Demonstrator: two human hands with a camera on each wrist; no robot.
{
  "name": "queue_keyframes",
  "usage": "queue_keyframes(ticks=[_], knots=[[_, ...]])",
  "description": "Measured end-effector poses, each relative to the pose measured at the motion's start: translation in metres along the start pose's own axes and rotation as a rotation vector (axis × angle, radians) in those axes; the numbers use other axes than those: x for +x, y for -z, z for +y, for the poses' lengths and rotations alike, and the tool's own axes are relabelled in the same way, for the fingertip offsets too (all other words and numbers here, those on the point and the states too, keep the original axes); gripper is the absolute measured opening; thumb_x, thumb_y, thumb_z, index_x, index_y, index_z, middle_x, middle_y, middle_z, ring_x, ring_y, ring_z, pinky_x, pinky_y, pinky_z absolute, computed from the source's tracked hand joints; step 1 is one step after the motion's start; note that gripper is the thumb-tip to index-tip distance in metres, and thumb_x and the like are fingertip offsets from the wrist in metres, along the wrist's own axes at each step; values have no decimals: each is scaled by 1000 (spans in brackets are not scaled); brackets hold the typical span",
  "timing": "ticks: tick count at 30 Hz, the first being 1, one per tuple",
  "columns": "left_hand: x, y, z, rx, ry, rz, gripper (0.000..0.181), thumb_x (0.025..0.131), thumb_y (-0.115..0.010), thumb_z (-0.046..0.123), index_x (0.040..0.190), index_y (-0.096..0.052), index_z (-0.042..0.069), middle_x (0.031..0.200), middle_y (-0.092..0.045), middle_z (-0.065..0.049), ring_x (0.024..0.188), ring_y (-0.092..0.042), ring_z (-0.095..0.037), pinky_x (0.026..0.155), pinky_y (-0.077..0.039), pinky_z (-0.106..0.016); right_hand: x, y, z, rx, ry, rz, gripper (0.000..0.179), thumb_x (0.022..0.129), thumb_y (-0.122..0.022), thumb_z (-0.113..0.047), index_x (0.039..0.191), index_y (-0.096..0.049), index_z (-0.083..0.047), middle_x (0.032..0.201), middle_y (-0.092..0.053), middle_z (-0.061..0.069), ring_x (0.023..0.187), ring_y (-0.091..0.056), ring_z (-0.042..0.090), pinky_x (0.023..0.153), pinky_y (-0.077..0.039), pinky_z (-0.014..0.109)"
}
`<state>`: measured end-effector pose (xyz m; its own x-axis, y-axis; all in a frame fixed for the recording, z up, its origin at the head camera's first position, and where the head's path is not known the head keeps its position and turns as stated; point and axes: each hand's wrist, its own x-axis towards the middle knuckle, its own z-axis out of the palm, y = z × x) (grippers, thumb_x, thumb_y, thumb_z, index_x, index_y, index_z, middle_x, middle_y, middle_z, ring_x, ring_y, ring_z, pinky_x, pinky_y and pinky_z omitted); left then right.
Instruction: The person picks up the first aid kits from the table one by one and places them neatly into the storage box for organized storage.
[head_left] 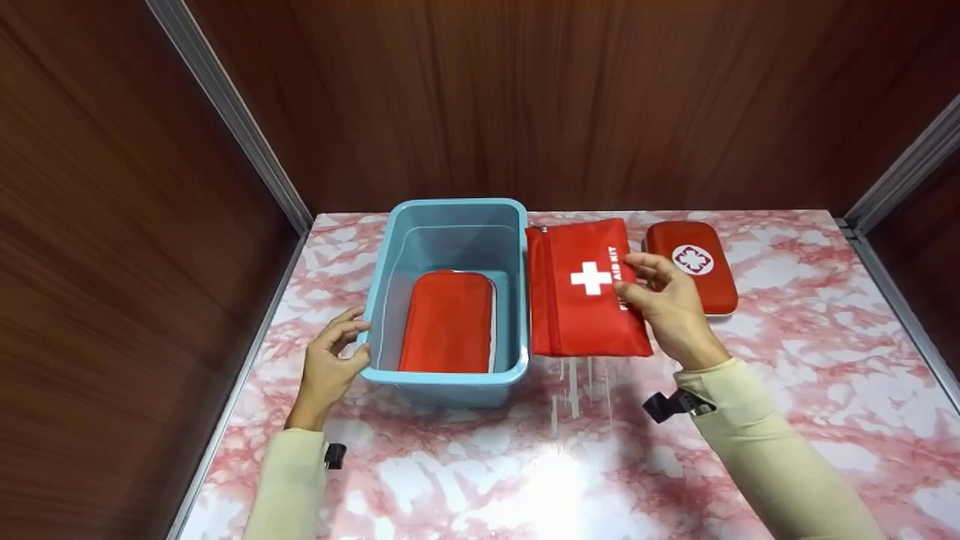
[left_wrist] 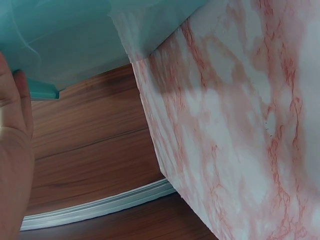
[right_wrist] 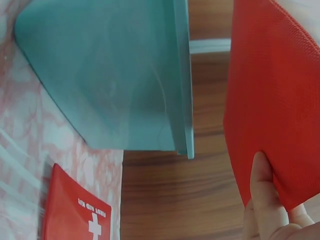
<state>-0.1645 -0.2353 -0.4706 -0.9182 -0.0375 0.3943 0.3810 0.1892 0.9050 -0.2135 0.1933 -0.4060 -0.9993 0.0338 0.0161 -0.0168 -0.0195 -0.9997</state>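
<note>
L hand (head_left: 330, 364) grips light-blue boxy plastic tub (head_left: 450, 378) — prob. steadying it; R hand (head_left: 671, 311) pinches flat red fabric pouch (head_left: 589, 311) by edge — rest unheld.

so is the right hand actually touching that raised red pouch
Touching: the right wrist view shows it, with a finger of the right hand lying against the fabric of the red pouch near one corner.

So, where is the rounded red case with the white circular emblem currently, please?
In the head view, the case lies on the pink-and-white marbled table, right of the red cross-marked fabric pouch held in the right hand.
</note>
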Motion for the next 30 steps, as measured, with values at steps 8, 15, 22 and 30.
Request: queue_keyframes(ticks=[8, 15, 22, 30], knots=[[1, 0, 1, -4, 6, 2, 26, 80, -60, -23, 106, -63, -21, 134, -52, -35, 108, -61, -8, 95, -44, -24, 4, -14, -2, 3, -21, -15, 46, 89, -63, 6, 133, -49, 8, 114, -52, 12, 93, -60, 19, 76, -56, 26], [1, 2, -14, 2, 1, 12, 27, 79, -60, -24, 106, -63, -20, 135, -52, -34, 111, -60, -7, 96, -44, -23, 9, -28, 0, -16, -21, -9, 43, 88, -64, 6, 129, -54, 7, 114, -54, 13, 94, -59, 21, 75, -55, 25], [2, 4, -31, -13, -3, 30, 28, 79, -62, -24, 105, -66, -16, 135, -54, -31, 111, -61, -8, 95, -44, -21, 12, -40, 4, 5, -43, -34, 42, 89, -63, 5, 129, -52, 5, 116, -52, 14, 96, -60, 23, 73, -57, 29], [2, 5, -30, -16, 28, 18, 29, 81, -62, -23, 108, -66, -14, 137, -54, -27, 109, -61, -8, 96, -42, -22, 16, -54, 6, 6, -54, -21, 44, 87, -64, 5, 129, -54, 5, 116, -54, 17, 93, -61, 24, 71, -57, 29]])
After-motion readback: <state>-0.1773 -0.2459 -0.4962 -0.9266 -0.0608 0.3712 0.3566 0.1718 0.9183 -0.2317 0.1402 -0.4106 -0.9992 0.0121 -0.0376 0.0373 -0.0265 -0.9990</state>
